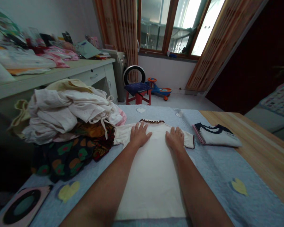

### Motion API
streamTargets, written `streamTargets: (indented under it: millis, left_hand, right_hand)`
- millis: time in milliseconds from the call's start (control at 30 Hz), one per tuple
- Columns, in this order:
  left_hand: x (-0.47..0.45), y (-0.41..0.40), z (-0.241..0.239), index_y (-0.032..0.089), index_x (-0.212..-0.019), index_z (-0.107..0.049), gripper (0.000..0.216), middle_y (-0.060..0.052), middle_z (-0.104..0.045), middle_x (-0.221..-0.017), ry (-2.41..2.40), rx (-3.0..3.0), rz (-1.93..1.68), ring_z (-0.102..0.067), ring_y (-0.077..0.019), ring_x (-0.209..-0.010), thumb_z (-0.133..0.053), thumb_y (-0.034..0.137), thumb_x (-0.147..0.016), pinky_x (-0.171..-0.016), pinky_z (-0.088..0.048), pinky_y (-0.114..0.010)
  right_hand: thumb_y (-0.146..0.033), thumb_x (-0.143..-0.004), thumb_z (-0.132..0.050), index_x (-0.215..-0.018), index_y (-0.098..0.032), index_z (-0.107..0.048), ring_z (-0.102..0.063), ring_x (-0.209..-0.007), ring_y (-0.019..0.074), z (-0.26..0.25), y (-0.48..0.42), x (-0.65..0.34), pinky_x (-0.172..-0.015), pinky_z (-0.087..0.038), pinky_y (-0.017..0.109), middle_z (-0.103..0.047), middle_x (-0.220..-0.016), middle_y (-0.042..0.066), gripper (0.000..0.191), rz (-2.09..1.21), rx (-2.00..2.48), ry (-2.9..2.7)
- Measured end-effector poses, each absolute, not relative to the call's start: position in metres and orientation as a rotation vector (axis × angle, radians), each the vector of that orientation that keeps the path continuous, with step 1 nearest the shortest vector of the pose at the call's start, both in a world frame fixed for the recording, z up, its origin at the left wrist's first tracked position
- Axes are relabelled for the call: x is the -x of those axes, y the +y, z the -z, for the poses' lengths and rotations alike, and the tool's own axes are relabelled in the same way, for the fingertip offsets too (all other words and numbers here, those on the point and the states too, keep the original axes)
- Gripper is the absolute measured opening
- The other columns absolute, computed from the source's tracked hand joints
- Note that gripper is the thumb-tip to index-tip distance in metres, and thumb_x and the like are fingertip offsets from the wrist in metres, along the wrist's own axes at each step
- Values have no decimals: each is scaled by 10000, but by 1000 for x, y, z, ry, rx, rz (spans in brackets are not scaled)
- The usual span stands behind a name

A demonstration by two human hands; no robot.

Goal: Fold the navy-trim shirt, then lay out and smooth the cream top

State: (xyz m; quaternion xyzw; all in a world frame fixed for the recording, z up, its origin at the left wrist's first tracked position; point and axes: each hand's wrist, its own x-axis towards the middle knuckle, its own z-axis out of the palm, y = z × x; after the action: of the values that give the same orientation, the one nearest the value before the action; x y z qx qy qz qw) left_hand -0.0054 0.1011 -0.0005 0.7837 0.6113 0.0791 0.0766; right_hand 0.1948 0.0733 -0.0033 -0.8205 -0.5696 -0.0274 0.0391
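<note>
A cream short-sleeved shirt (153,179) with a dark ruffled neckline lies spread flat on a light blue cloth (210,189), its collar pointing away from me. On the shirt's upper left, near the shoulder, my left hand (139,135) rests palm down with fingers spread. My right hand (175,138) lies flat at the opposite shoulder, fingers stretched out. Both forearms reach across the shirt's sides and cover part of its edges. The right sleeve, with a dark cuff, sticks out beyond my right hand.
To the left is a heaped pile of clothes (68,107). Folded clothes (217,135) lie at the right, beside a wooden surface (269,151). A pink-edged box or scale (23,206) sits at the lower left. Beyond are a cluttered desk (90,67) and a red stool (138,97).
</note>
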Motion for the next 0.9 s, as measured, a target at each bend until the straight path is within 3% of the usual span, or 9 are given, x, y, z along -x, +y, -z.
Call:
streamTargets:
  millis: [367,900]
  left_hand:
    - [5,101,0,279,-1488,-350,650,-21,-220,-1622,1835,-2351,-229,-137,-285,-1492,-335,610,-928,-1190,-152,-513]
    - [6,102,0,270,-1483,-355,649,-32,-212,-1624,1825,-2354,-228,-135,-297,-1491,-341,611,-931,-1185,-155,-529]
  right_hand:
    - [-491,-975,-289,-1517,13,-211,-201,-1467,289,3,72,-212,-1176,-137,375,-224,-1584,216,745,-57,2501,-1849]
    - [-507,-960,-311,-1508,-6,-263,-206,-1469,265,3,69,-239,-1172,-153,370,-239,-1586,193,744,-101,2513,-1885]
